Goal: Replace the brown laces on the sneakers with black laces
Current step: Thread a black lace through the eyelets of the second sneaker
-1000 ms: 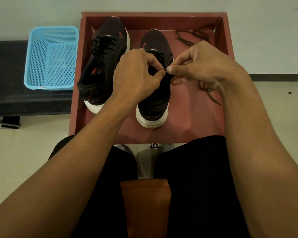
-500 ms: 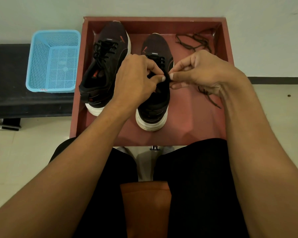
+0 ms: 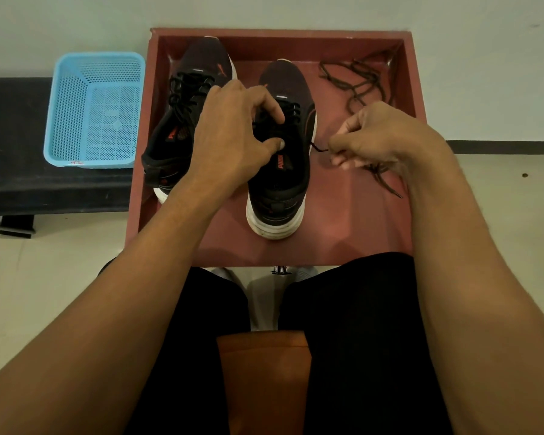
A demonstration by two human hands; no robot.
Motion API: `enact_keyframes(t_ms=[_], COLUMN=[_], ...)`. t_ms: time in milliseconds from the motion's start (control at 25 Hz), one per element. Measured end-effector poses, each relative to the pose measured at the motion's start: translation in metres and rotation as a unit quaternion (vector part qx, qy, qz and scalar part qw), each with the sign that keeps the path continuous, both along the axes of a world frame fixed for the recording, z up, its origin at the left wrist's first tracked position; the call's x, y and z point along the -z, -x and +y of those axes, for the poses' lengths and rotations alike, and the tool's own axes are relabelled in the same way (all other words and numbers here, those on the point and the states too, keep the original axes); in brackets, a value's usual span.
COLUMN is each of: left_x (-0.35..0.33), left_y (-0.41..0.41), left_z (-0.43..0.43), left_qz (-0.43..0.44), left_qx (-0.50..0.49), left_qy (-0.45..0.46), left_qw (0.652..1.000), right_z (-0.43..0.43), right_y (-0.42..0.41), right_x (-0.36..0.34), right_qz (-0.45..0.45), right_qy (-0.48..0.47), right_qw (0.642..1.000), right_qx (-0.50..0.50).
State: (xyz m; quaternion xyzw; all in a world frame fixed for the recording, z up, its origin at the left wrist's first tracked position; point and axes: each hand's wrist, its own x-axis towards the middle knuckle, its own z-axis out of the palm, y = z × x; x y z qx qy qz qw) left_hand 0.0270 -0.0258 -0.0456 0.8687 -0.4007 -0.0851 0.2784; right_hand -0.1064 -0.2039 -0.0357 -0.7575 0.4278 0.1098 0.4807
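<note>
Two black sneakers with white soles stand in a red tray (image 3: 333,246). The left sneaker (image 3: 182,120) carries black laces. My left hand (image 3: 233,139) grips the tongue and lace area of the right sneaker (image 3: 280,189), thumb and forefinger curled on it. My right hand (image 3: 377,136) is to the right of that shoe and pinches the end of a dark lace (image 3: 318,148) that runs from the shoe's side. Loose brown laces (image 3: 358,80) lie in the tray's back right corner. Another loose lace (image 3: 387,182) sticks out from under my right hand.
A light blue plastic basket (image 3: 95,111) stands on a dark bench (image 3: 13,183) to the left of the tray. A pale wall is right behind the tray. My knees in black trousers are at the tray's near edge.
My right hand has moved right, away from my left hand, drawing the lace end out from the right sneaker. My left hand has stayed on that shoe.
</note>
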Motion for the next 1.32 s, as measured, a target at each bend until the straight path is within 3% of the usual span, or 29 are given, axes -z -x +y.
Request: enact_keyframes(t_ms=[80,200,440,680,880,1040,1200,1320], left_x=[-0.002,-0.006,-0.012,-0.012,-0.016,-0.022,-0.022,-0.019], left_y=[0.0,-0.005,-0.017,-0.022,-0.02,-0.012,-0.012,-0.013], left_z=[0.003,0.012,0.027,0.029,0.029,0.024,0.025,0.025], left_qz=[0.02,0.07,0.145,0.214,0.123,0.048,0.039,0.05], left_qx=[-0.006,0.008,0.013,-0.032,-0.04,-0.041,-0.011,-0.008], left_qy=[0.012,0.038,0.005,0.02,-0.056,-0.096,-0.102,-0.081], left_qw=[1.0,0.997,0.989,0.976,0.99,0.993,0.994,0.995], right_z=[0.001,0.001,0.003,-0.003,-0.007,-0.005,-0.001,0.003], right_y=[-0.001,0.0,-0.002,0.003,0.003,0.0,0.001,-0.003], right_x=[-0.003,-0.01,-0.009,-0.005,-0.007,-0.009,-0.006,-0.006], right_qz=[0.014,-0.072,-0.118,-0.111,-0.004,0.01,-0.101,-0.23], right_qy=[0.052,0.118,0.077,0.053,0.118,0.147,0.059,-0.061], right_qw=[0.998,0.985,0.976,0.985,0.992,0.988,0.993,0.967], right_qx=[-0.04,-0.106,-0.168,-0.118,-0.041,-0.041,0.018,0.09])
